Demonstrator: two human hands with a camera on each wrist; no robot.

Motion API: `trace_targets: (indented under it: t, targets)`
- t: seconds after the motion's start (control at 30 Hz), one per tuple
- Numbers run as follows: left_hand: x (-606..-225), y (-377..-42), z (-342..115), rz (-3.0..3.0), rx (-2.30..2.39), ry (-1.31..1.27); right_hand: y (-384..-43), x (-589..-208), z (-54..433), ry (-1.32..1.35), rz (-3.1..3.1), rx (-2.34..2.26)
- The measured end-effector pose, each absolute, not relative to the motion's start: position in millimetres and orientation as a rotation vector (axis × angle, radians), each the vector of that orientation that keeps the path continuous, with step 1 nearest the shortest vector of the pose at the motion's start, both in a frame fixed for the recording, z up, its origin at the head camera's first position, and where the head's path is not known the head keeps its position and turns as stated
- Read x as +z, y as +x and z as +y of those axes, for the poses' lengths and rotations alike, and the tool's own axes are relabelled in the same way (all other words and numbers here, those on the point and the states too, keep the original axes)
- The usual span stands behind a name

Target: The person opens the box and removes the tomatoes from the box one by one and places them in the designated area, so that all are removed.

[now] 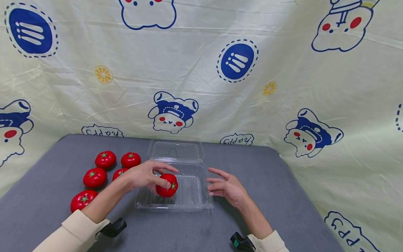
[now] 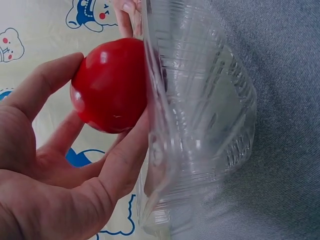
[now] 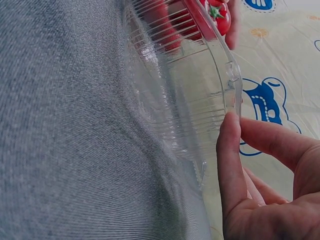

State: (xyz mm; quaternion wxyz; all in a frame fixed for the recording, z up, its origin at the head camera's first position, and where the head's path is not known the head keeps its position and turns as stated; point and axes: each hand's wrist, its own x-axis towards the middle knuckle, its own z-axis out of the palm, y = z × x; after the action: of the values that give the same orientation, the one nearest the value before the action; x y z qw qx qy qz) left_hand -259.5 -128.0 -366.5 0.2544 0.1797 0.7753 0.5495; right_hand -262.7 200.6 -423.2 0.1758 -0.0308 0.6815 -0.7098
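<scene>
My left hand (image 1: 145, 176) grips a red tomato (image 1: 170, 189) between thumb and fingers, over the left part of a clear plastic clamshell box (image 1: 196, 203). In the left wrist view the tomato (image 2: 111, 87) shows smooth and round at the level of the box rim (image 2: 165, 150), with the thumb on its upper side. At the right rim my right hand (image 1: 231, 189) has its fingertips on the edge. The right wrist view has the thumb on one side of the rim (image 3: 232, 85) and a finger on the other. The box's lid (image 1: 176, 149) lies folded back behind it.
Several more red tomatoes (image 1: 95, 177) sit on the grey cloth-covered table (image 1: 176, 231) to the left, partly behind the left forearm. A pale printed sheet (image 1: 195, 63) hangs along the back and sides. Both wrists carry black straps with devices (image 1: 114, 228).
</scene>
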Motion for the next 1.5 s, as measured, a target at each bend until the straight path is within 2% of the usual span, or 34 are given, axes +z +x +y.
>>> trace_targets:
  t: [0.3, 1.03, 1.5]
  targets:
    - [-366.6, -259.0, -127.8, 2.067, 1.489, 0.545, -262.8, -424.3, 199.6, -0.076, 1.948, -2.009]
    - [-367.8, -257.3, -123.9, 2.076, 1.598, 0.373, -263.0, -423.8, 199.9, -0.086, 1.944, -2.008]
    - [-362.5, -247.2, -123.5, 2.380, 1.537, 0.325, -263.3, -423.9, 199.4, -0.088, 1.938, -2.009]
